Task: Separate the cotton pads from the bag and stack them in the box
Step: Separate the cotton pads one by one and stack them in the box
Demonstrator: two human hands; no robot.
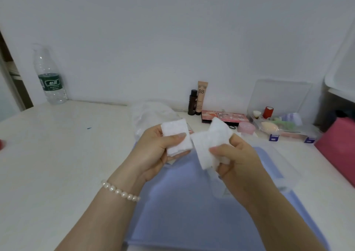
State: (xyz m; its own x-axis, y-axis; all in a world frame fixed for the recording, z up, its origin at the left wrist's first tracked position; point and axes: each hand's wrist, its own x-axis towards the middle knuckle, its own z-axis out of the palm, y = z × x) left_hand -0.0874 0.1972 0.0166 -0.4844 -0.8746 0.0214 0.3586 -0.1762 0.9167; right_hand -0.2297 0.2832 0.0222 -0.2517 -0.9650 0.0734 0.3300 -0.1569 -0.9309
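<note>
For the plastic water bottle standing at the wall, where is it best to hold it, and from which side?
Grip the water bottle around its labelled middle, coming from the front. It stands upright close to the wall, so the back is blocked, and the round body there probably fits a curled hand.

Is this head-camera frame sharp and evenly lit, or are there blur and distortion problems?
Head view: soft, even light, no harsh glare; overall slightly blurred, so the white cotton pads in the left hand and right hand lose texture; wide-angle bending tilts the clear plastic water bottle at the edge.
</note>
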